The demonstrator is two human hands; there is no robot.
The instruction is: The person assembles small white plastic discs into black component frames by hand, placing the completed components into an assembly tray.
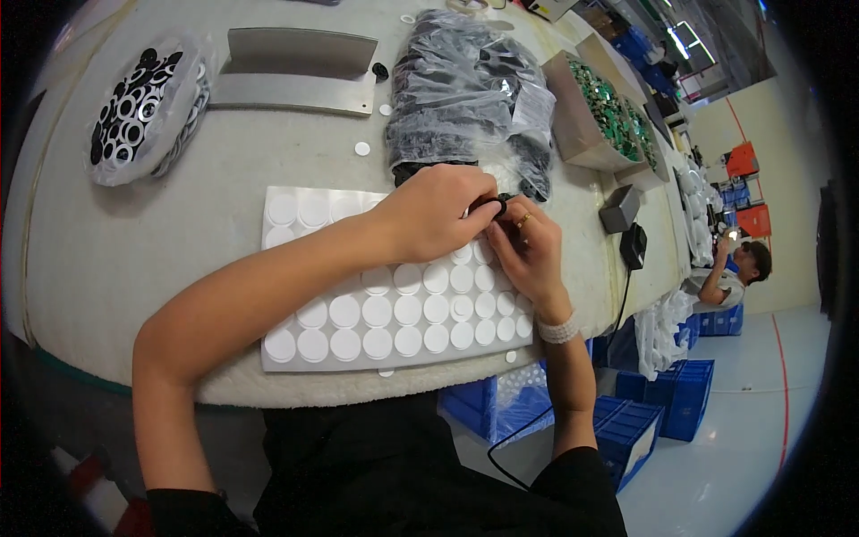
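Note:
My left hand [440, 213] reaches across a white sheet of round white stickers [344, 311], its fingers closed in a pinch. My right hand [531, 249] meets it at the sheet's far right corner, thumb and fingers also closed. Between the fingertips of both hands is a small black ring-shaped part [500, 207], mostly covered by the fingers. Just beyond the hands lies a clear plastic bag [465, 89] full of black parts. The stickers sit in rows, partly hidden under my left forearm.
A plastic bag of black and white rings [134, 116] lies at the far left, beside an angled metal plate [291, 89]. On the right stand a box of green pieces [595, 112], a dark grey block [619, 209] and blue crates [684, 398]. A person [738, 273] sits farther right.

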